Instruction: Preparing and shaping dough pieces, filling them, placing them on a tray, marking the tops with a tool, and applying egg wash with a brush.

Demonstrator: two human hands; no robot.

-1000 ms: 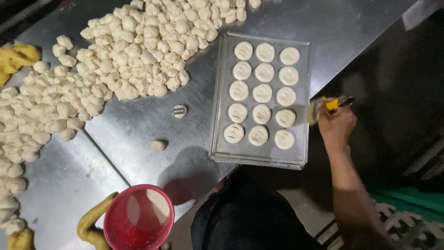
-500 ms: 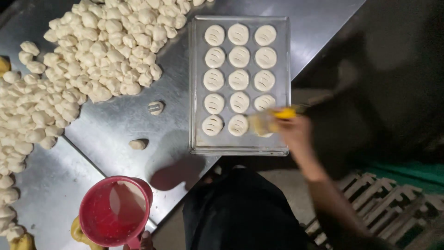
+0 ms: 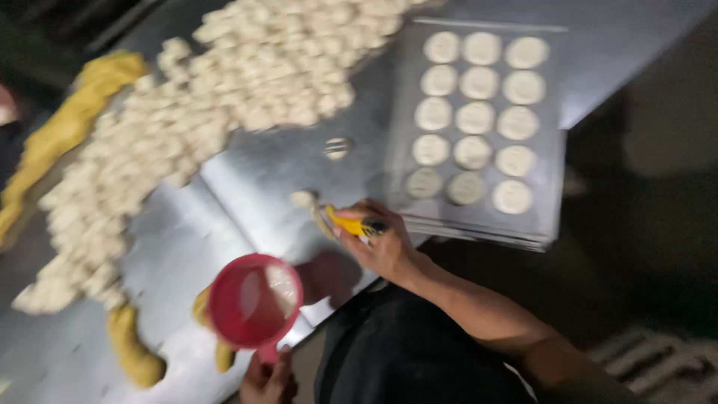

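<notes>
The picture is blurred by motion. The right hand (image 3: 385, 251) closes its fingers around a brush with a yellow handle (image 3: 353, 224), just above the steel table (image 3: 247, 179), beside a small dough piece (image 3: 303, 198). The left hand (image 3: 268, 380), partly cut off at the lower edge, grips the handle of a red cup (image 3: 254, 299). The baking tray (image 3: 550, 172) holds round dough discs (image 3: 474, 118).

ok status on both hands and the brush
Right hand grips yellow-handled pastry brush over steel table. Left hand holds red plastic cup. Loose dough piece beside the bristles.
</notes>
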